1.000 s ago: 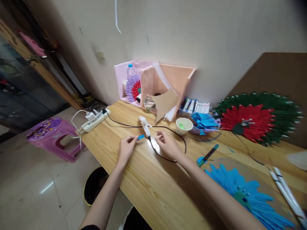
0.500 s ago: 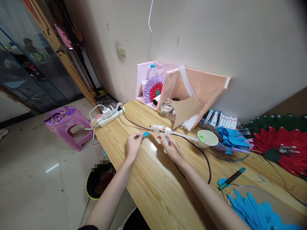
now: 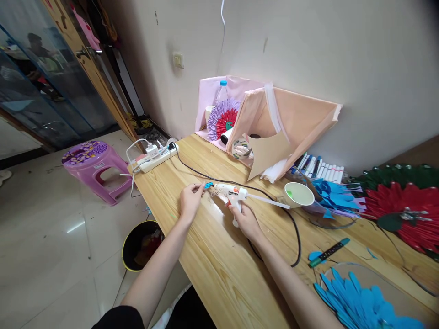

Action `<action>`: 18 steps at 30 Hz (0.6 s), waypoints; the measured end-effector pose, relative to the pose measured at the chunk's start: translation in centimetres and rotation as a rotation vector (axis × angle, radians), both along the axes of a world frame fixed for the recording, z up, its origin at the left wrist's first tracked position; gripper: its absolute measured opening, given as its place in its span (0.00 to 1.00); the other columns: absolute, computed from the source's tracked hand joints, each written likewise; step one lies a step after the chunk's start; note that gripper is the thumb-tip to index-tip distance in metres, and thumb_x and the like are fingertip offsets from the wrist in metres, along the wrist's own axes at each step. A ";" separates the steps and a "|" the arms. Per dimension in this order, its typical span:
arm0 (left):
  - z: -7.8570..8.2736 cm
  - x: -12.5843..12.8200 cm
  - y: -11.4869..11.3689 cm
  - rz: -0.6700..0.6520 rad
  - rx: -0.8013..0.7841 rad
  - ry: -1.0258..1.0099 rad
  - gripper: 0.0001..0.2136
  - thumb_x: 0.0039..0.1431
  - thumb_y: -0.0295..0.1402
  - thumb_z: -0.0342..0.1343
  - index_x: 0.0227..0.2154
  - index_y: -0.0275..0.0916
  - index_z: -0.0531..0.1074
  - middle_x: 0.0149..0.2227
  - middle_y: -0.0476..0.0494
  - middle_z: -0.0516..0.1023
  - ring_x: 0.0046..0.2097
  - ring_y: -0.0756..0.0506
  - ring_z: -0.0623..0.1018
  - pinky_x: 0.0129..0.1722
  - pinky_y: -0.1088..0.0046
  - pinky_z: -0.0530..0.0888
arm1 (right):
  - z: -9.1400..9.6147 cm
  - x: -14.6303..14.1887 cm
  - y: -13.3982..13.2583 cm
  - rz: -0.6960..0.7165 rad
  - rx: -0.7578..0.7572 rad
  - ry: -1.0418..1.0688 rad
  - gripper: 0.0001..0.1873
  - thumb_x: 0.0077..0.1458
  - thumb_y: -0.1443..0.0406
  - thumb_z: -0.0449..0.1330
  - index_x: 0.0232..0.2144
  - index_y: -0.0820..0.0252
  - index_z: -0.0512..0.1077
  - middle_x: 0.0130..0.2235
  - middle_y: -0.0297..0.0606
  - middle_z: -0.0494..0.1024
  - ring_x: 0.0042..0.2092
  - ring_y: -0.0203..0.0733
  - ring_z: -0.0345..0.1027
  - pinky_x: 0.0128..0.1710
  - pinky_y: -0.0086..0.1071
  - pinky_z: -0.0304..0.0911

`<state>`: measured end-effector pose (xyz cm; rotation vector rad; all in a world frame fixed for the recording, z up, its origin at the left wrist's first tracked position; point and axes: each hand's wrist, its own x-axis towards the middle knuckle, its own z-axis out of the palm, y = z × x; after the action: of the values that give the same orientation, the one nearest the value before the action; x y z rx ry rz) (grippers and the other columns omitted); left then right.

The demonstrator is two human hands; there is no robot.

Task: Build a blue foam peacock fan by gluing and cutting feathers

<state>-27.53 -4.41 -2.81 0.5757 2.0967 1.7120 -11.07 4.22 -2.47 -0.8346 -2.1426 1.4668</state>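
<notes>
From here I'm seeing both hands working apart over the table (image 3: pixel 219 269). The left hand (image 3: pixel 190 201) is pinching a small blue piece (image 3: pixel 208 185) between thumb and fingertips, holding it up just beyond the table's near left edge of bare wood. The right hand (image 3: pixel 247 223) is gripping the glue gun (image 3: pixel 233 193) by its handle, and the nozzle is pointing at the blue piece — whether they're touching, I can't tell. A pale stick (image 3: pixel 269 200) is jutting from the gun's back, reaching toward the cup (image 3: pixel 299 195). A black cord (image 3: pixel 297 237) is running from the power strip (image 3: pixel 159 159) and looping past the right forearm. Farther right, a pen (image 3: pixel 329 252) is lying over a blue scrap, near a blue flower (image 3: pixel 370 301); behind, a red flower (image 3: pixel 399 214) is spreading its petals. Down on the floor, a bin (image 3: pixel 129 251) is standing beside the table.
</notes>
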 end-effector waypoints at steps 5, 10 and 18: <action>0.0 0.1 0.1 0.005 -0.010 0.019 0.13 0.49 0.41 0.57 0.29 0.34 0.76 0.26 0.44 0.78 0.28 0.49 0.75 0.29 0.76 0.70 | -0.1 -0.2 0.0 -0.010 0.005 0.005 0.13 0.53 0.59 0.50 0.33 0.60 0.71 0.36 0.39 0.76 0.39 0.43 0.69 0.42 0.35 0.61; -0.2 0.0 0.0 0.002 -0.014 0.042 0.14 0.49 0.41 0.57 0.30 0.35 0.76 0.26 0.44 0.78 0.28 0.48 0.75 0.30 0.75 0.70 | 0.0 -0.2 0.0 -0.018 0.030 0.001 0.13 0.52 0.59 0.51 0.32 0.60 0.71 0.35 0.38 0.76 0.37 0.43 0.69 0.40 0.34 0.61; -0.5 0.0 0.0 -0.010 -0.012 0.065 0.15 0.49 0.43 0.57 0.30 0.35 0.77 0.27 0.43 0.78 0.28 0.48 0.75 0.30 0.75 0.70 | 0.7 -0.1 -0.1 0.001 0.082 0.004 0.11 0.52 0.61 0.50 0.30 0.60 0.71 0.34 0.37 0.76 0.37 0.43 0.68 0.41 0.33 0.61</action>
<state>-27.49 -4.41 -3.35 0.6447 2.1430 1.6961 -11.17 4.15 -1.74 -0.8008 -2.1852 1.3696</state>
